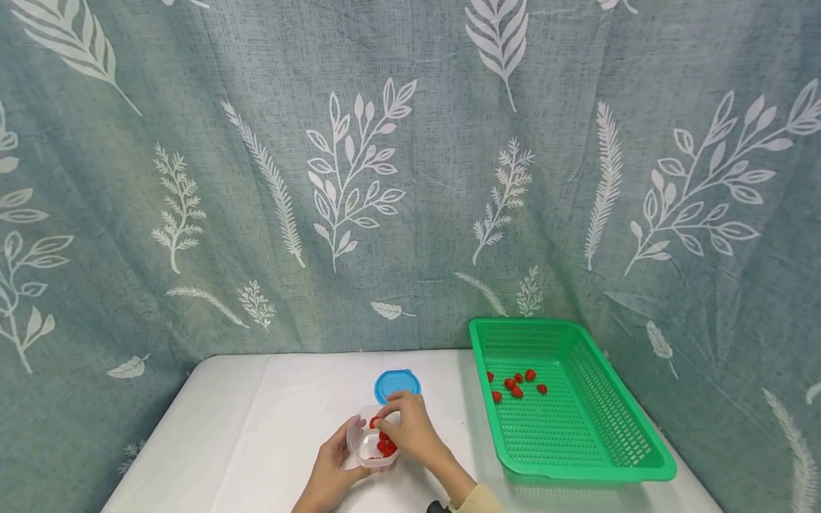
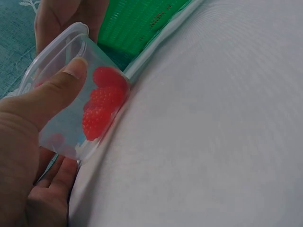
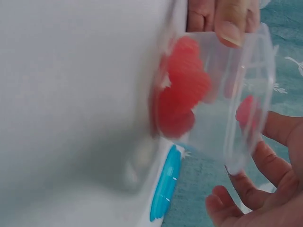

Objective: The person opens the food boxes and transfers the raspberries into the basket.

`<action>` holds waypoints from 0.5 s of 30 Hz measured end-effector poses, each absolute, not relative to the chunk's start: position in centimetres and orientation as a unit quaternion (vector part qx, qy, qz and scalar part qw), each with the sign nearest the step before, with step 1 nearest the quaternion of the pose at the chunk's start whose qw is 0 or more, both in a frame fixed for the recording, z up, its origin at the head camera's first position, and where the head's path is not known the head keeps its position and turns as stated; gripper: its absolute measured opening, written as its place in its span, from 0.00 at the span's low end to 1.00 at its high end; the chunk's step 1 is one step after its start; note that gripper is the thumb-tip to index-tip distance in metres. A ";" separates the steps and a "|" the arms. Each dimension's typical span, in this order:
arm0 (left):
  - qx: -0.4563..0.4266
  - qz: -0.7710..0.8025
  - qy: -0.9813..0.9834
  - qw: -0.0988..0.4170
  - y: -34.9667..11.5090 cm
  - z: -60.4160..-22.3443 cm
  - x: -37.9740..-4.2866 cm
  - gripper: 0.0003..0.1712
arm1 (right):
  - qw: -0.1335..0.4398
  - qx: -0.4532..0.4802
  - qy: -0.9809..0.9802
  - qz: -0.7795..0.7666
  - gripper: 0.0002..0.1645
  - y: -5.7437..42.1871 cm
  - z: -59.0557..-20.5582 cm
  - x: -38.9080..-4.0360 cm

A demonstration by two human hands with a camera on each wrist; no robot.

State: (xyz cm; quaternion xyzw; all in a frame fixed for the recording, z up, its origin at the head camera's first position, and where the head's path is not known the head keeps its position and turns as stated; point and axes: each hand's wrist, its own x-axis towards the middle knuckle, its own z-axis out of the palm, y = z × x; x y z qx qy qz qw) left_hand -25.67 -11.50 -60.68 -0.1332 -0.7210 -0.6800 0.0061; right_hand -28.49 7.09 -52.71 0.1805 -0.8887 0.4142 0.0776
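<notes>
My left hand (image 1: 335, 464) grips a clear plastic container (image 1: 359, 452) from its left side, the thumb (image 2: 71, 78) pressed along the outer wall. Several red raspberries (image 2: 102, 101) with bumpy skins lie on the container's bottom, seen through its side. Over the opening, my right hand (image 1: 412, 431) pinches one raspberry (image 3: 245, 111) between thumb and fingers, just inside the rim. The container stands on the white table. Its far side is partly hidden by the right hand in the head view.
A blue lid (image 1: 397, 385) lies flat behind the container. To the right, a green perforated basket (image 1: 577, 434) holds several more raspberries (image 1: 517, 391) toward its left side. The white tabletop (image 1: 244, 427) extends leftward, and a leaf-patterned curtain (image 1: 436, 214) hangs behind.
</notes>
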 end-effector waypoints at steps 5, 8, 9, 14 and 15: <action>-0.133 -0.679 -0.722 0.007 -11.5 -60.7 -25.7 0.54 | 0.075 0.176 -0.880 0.434 0.04 8.1 -51.8 -28.1; -0.132 -0.672 -0.729 0.012 -11.5 -60.7 -25.7 0.54 | 0.065 0.185 -0.870 0.453 0.05 8.8 -51.2 -27.9; -0.132 -0.670 -0.730 0.014 -11.5 -60.7 -25.7 0.54 | 0.063 0.188 -0.866 0.460 0.06 9.0 -51.1 -27.9; -0.128 -0.673 -0.729 0.014 -11.5 -60.6 -25.7 0.54 | 0.053 0.188 -0.842 0.503 0.09 9.8 -50.7 -27.6; -0.127 -0.674 -0.728 0.014 -11.5 -60.5 -25.8 0.55 | 0.048 0.186 -0.834 0.517 0.09 9.9 -50.6 -27.5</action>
